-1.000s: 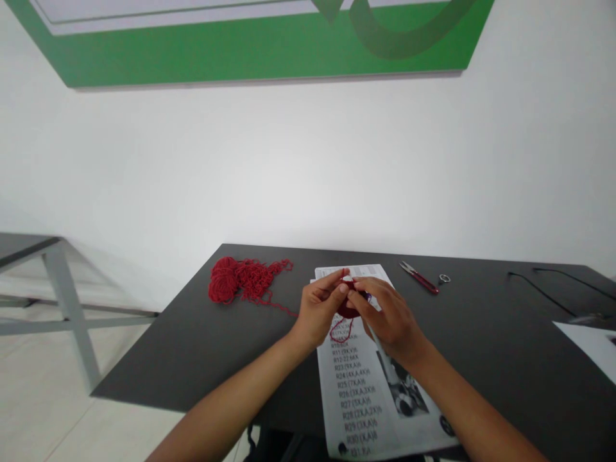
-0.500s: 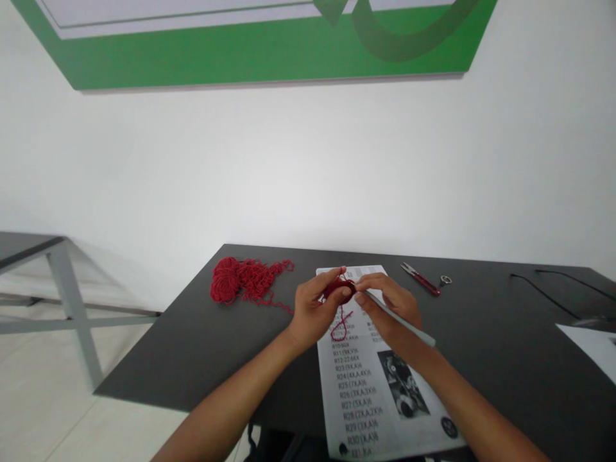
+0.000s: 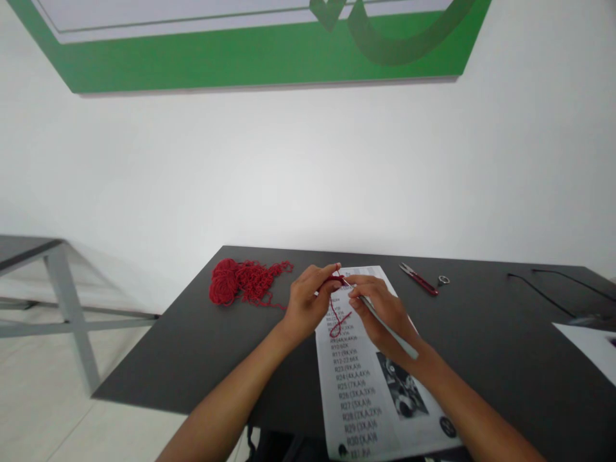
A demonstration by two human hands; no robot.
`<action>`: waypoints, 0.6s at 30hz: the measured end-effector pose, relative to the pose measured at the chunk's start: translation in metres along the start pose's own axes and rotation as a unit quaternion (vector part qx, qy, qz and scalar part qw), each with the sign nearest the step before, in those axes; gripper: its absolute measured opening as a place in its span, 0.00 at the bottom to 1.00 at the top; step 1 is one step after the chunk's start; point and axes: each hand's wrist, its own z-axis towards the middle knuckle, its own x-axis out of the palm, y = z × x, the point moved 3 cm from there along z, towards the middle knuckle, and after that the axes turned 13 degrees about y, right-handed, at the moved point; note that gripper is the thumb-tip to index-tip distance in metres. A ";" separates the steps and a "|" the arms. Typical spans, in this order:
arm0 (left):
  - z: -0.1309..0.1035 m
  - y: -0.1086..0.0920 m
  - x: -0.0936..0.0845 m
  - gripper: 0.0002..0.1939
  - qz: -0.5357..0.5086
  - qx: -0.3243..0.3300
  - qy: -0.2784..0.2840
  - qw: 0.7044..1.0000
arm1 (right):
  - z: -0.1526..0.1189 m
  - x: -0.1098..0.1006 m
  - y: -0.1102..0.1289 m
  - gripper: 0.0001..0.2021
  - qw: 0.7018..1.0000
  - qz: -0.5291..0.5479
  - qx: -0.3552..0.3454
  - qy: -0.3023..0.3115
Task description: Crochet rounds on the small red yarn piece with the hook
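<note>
Between the thumb and fingers of my left hand (image 3: 308,296) is a small piece of red crochet work (image 3: 333,280), partly covered by the fingers. A strand of yarn runs up over the raised left index finger. My right hand (image 3: 380,311) grips a crochet hook (image 3: 392,332) with a pale grey handle, its thin metal tip at the edge of the red piece. A loose yarn tail (image 3: 338,326) hangs in a loop below the work, above the printed pattern sheet (image 3: 353,391). Left of my hands lies a ball of red yarn (image 3: 224,282) with a tangled heap beside it.
Red-handled thread snips (image 3: 419,280) with a metal ring (image 3: 443,280) lie to the right on the dark table (image 3: 260,378). Farther right are eyeglasses (image 3: 543,296) and a white paper (image 3: 590,350). Another table (image 3: 29,250) stands at the left, by the white wall.
The red piece has been tilted, so it looks thinner now. My right hand has turned, with the hook pointing more steeply up at the work. The view has shifted slightly.
</note>
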 end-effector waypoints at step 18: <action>-0.004 -0.005 0.011 0.11 -0.092 -0.128 0.032 0.987 | 0.009 0.003 -0.032 0.16 0.883 0.457 0.101 -0.038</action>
